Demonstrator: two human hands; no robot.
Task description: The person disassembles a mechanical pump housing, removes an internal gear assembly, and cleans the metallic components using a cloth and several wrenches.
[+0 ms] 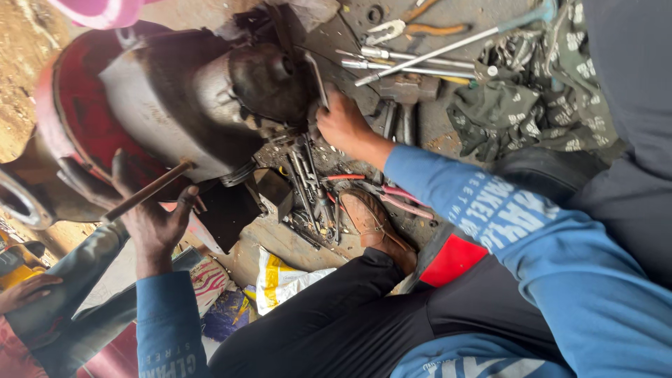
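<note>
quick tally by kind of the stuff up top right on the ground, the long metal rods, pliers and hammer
Long shiny metal rods: 3 that show clearly, one running longer and diagonal
Pliers with orange-brown handles: 1
Dark steel hammer head with handle: 1
Total: 5
More tools lie in the dark greasy pile by the brown shoe, too tangled to count.

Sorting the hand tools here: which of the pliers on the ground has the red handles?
The red-handled pliers beside the brown shoe, below the right hand. The other pliers, at the top of the view, have orange-brown handles.
</note>
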